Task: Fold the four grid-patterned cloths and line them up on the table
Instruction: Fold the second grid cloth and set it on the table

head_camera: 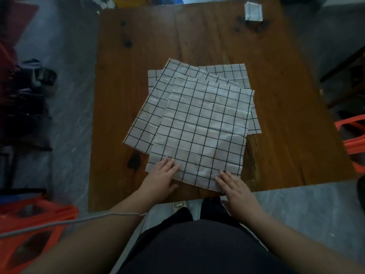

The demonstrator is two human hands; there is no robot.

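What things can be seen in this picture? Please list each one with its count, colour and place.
grid cloths: overlapping unfolded pile, exact count unclear, white with black lines, table centre
small folded cloth: one, white, far right part of table
table: one, brown wood, centre of view
orange items: several, floor at near left and at right
dark items: unclear heap, floor at left
left hand: flat on near edge of top cloth, left corner
right hand: flat on near edge, right corner
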